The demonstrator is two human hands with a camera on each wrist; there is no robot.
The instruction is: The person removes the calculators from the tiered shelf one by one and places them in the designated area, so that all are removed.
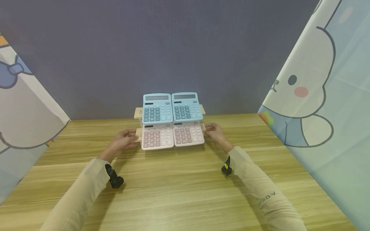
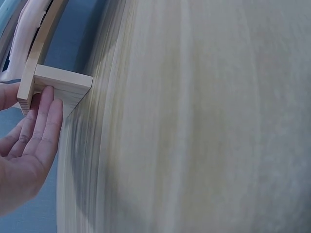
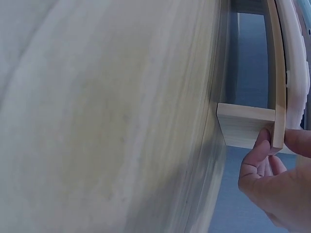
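Two blue calculators [image 1: 157, 109] lie side by side on the upper level of a stepped wooden stand [image 1: 139, 134]. On the lower level, in front of them, lie two pink calculators [image 1: 157, 138]. At the stand's left end, my left hand [image 1: 122, 141] pinches the lower board [image 2: 29, 80], thumb on its top and fingers beneath, by the short leg [image 2: 68, 83]. My right hand [image 1: 216, 133] pinches the right end of the same board [image 3: 278, 119] between thumb and fingers. The calculators hide most of the stand in the head view.
The stand is on a wood-grain table [image 1: 173, 186], near its back edge. Behind it rises a dark grey-blue wall [image 1: 167, 48]. Cartoon-printed curtains hang at the left [image 1: 26, 106] and right [image 1: 332, 128]. Each wrist carries a black camera [image 1: 115, 179].
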